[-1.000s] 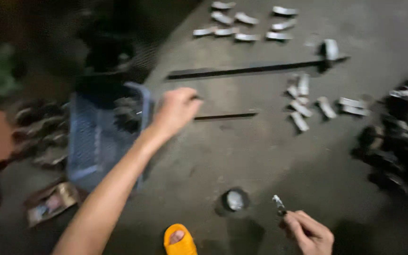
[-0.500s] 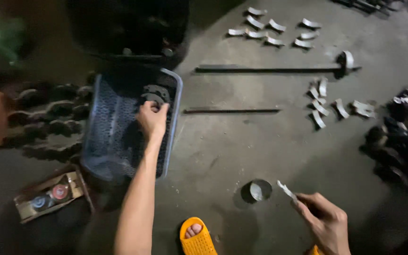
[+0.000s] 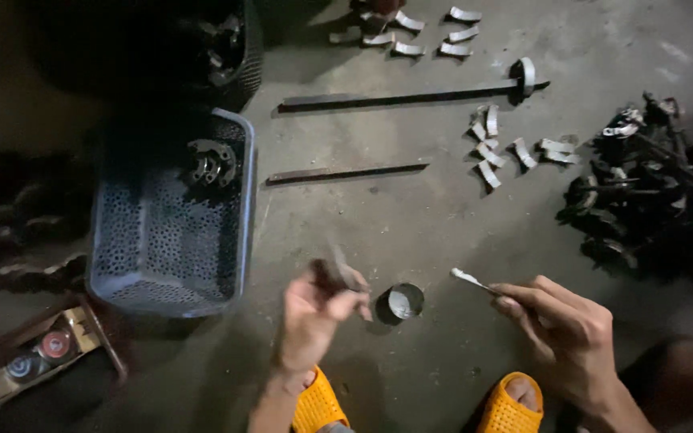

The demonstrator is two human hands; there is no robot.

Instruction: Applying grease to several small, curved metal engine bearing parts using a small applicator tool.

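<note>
My left hand (image 3: 314, 321) is closed around a small dark metal part (image 3: 335, 275), held just left of a small round tin (image 3: 404, 301) on the concrete floor. My right hand (image 3: 563, 329) grips a thin stick with a pale tip (image 3: 468, 278), pointing left toward the tin. A blue perforated plastic basket (image 3: 170, 248) lies to the left with a dark round metal part (image 3: 210, 163) in its far corner.
Two long flat metal bars (image 3: 399, 99) (image 3: 346, 173) lie ahead. Several curved silver shells (image 3: 495, 152) are scattered by them, more (image 3: 411, 32) at the top. A heap of dark greasy parts (image 3: 651, 192) sits right. A small box of tins (image 3: 38, 357) lies lower left. My orange sandals (image 3: 318, 405) show below.
My left hand has come back from the blue basket toward me, now holding a small dark part beside the tin. My right hand stays by the tin with the stick.
</note>
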